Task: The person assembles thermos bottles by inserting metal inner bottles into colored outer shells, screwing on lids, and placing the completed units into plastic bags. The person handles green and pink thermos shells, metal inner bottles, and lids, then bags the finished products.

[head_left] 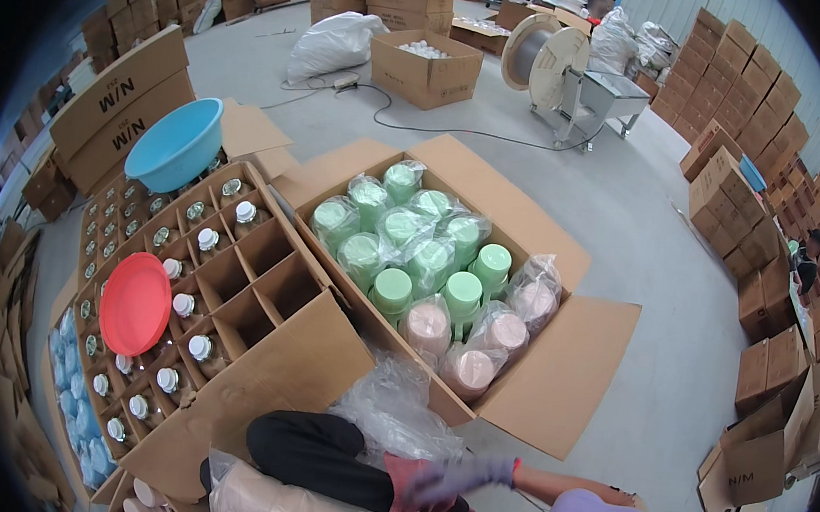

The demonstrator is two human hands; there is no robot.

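Observation:
My right hand [465, 479], in a greyish-purple glove, is low in the view above my lap, over red cloth. Its fingers are smeared by motion. No left hand shows. Beside my dark-trousered leg lies a plastic-wrapped bundle of pale pink cups [266, 500]. Crumpled clear plastic bags [393, 404] lie between my leg and an open carton [410, 381]. Inside the carton stand several light green cups [393, 291], many in clear bags, with the nearest few unbagged. Several bagged pink cups [471, 369] fill its near right corner.
On the left, a divided carton [259, 340] holds glass bottles, some white-capped [199, 347], plus bare cells. A red basin [136, 304] and a blue basin [176, 146] rest on it. Farther off are a box of white pieces [424, 79], a wire spool [546, 63] and stacked cartons [732, 79].

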